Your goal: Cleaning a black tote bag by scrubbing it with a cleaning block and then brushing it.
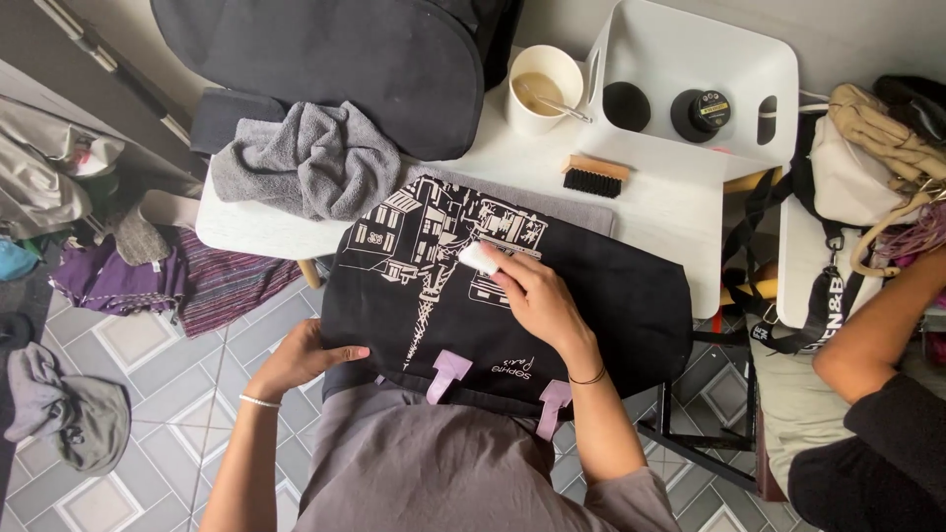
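Note:
A black tote bag (611,296) with a white printed drawing and lilac handle tabs lies flat across the white table (680,212) and my lap. My right hand (537,296) rests on the print and pinches a small white pad (479,257) against it. My left hand (301,360) grips the bag's left edge near the bottom corner, holding the fabric down.
A grey towel (310,158), a cream cup with a spoon (544,89) and a wooden brush (594,175) lie on the table. A white tub (690,59) holds two round black tins. Another person's arm (877,335) is at the right; clothes lie on the tiled floor.

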